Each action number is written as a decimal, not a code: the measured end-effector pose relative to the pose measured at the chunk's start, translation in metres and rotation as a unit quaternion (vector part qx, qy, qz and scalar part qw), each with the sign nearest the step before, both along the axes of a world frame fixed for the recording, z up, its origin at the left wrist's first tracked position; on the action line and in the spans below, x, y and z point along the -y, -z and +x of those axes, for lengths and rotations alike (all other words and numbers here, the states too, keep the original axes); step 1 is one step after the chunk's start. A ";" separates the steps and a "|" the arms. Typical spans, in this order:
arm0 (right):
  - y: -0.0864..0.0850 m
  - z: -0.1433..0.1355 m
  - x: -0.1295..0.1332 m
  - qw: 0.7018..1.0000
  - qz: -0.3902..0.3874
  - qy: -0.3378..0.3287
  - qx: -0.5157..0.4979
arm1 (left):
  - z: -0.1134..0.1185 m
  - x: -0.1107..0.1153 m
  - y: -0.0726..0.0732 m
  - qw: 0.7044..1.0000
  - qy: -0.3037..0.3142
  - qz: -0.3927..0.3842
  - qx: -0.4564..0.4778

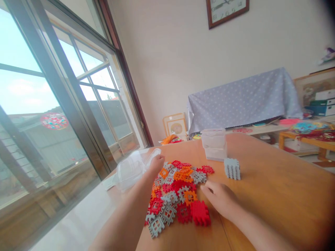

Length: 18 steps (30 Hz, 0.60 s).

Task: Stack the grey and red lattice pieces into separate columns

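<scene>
A loose pile of red, orange and grey interlocking plastic tiles lies on the wooden table, between my two arms. My left hand reaches over its far left side, fingers closed, right beside the raised flap of a clear plastic container. What those fingers hold, if anything, is hidden. At the pile's right edge, my right hand stays low over the table with its fingers curled in; their contents cannot be seen. A stack of red tiles stands at the near end of the pile. Farther right is a stack of grey tiles.
Clear plastic boxes stand stacked near the table's far edge. The wooden table extends to the right. A large window is on the left. Beyond the table, a spotted grey-blue cloth covers something long against the wall.
</scene>
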State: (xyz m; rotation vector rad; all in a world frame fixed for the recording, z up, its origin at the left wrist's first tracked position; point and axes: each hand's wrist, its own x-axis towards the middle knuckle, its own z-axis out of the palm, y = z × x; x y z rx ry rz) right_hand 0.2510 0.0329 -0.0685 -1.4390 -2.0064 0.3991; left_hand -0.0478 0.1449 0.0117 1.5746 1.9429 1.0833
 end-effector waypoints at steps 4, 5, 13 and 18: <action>0.001 0.000 0.000 1.000 0.000 0.006 0.002 | -0.017 -0.014 0.011 0.994 0.018 -0.022 -0.107; 0.001 0.000 0.000 1.000 -0.001 0.007 0.002 | -0.018 -0.017 0.013 0.991 0.031 -0.028 -0.128; -0.001 -0.002 -0.002 1.000 -0.011 0.009 -0.003 | 0.001 -0.044 0.021 0.968 0.111 -0.078 -0.212; -0.001 -0.004 -0.001 1.000 -0.011 0.018 -0.005 | 0.006 -0.052 0.023 0.959 0.120 -0.139 -0.215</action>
